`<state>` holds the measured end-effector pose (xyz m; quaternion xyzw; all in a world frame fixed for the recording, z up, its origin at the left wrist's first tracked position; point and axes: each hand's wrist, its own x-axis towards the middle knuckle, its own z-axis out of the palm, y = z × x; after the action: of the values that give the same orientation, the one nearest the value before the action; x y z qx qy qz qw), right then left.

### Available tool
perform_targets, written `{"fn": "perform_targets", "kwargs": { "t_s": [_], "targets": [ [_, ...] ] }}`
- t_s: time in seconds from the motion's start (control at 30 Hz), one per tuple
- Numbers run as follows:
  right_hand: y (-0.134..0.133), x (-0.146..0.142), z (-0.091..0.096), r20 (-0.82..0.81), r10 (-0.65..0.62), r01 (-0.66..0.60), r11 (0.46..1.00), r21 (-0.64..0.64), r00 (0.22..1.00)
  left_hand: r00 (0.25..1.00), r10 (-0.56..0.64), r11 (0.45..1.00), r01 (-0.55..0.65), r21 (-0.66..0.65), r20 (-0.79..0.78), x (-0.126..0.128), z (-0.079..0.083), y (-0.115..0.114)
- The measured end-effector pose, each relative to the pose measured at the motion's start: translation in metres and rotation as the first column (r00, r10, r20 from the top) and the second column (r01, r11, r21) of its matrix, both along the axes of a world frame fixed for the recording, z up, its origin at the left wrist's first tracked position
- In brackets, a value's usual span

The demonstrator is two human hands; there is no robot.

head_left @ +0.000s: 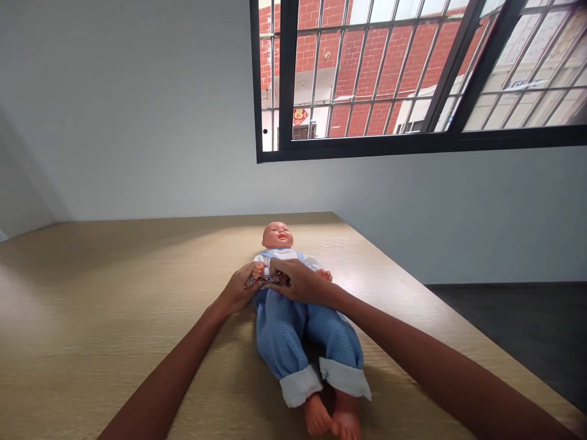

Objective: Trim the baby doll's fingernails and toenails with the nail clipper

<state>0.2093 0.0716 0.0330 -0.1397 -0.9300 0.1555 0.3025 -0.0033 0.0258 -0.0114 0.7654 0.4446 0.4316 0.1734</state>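
A baby doll (287,324) in blue overalls and a white shirt lies on its back, its bald head away from me and its bare feet towards me. The fingers of my left hand (239,290) are closed round the doll's hand (258,270) on the left. Over the doll's belly, my right hand (300,281) grips a small, thin metal tool (269,279) that looks like nail scissors. Its tip is at the doll's held hand; my fingers hide much of it. The doll's other hand (324,275) rests beyond my right wrist.
The doll lies on a light wooden table (114,305), whose right edge slants down towards me. A grey-white wall (137,122) stands behind the table, with a barred, dark-framed window (367,146) at upper right. Dark floor (513,324) shows beyond the right edge.
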Motion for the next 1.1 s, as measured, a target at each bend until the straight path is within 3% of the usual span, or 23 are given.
{"fn": "perform_targets", "kwargs": {
  "t_s": [0.33, 0.5, 0.6, 0.7, 0.83, 0.9, 1.0, 1.1],
  "targets": [
    [-0.005, -0.001, 0.008, -0.004, 0.04, -0.041, 0.999, -0.021, 0.999, 0.999, 0.027, 0.999, -0.026, 0.023, -0.038, 0.001, 0.0, 0.0],
    [-0.009, -0.002, 0.004, -0.145, 0.014, -0.032, 0.992, -0.121, 0.989, 0.992, 0.099, 0.994, -0.095, 0.056, -0.083, 0.003, -0.002, -0.001],
    [-0.004, -0.005, 0.002, -0.31, -0.077, -0.002, 0.969, -0.245, 0.948, 0.981, 0.102, 0.994, -0.094, 0.058, -0.167, 0.004, 0.0, -0.004],
    [0.013, 0.0, 0.014, -0.475, -0.239, 0.054, 0.927, -0.371, 0.847, 0.964, 0.074, 0.997, -0.062, 0.055, -0.257, 0.005, 0.001, -0.007],
    [0.039, 0.035, 0.043, -0.569, -0.385, 0.114, 0.884, -0.454, 0.727, 0.948, 0.065, 0.997, -0.05, 0.054, -0.312, 0.003, -0.003, -0.007],
    [0.044, 0.061, 0.047, -0.589, -0.448, 0.166, 0.867, -0.47, 0.673, 0.946, 0.054, 0.998, -0.039, 0.053, -0.321, 0.003, -0.004, -0.006],
    [0.038, 0.094, 0.029, -0.573, -0.513, 0.252, 0.844, -0.474, 0.639, 0.947, 0.048, 0.998, -0.035, 0.048, -0.316, 0.005, -0.003, -0.007],
    [0.026, 0.114, -0.001, -0.529, -0.502, 0.289, 0.853, -0.435, 0.684, 0.95, 0.062, 0.998, -0.053, 0.038, -0.306, 0.007, 0.002, -0.011]
  ]
}}
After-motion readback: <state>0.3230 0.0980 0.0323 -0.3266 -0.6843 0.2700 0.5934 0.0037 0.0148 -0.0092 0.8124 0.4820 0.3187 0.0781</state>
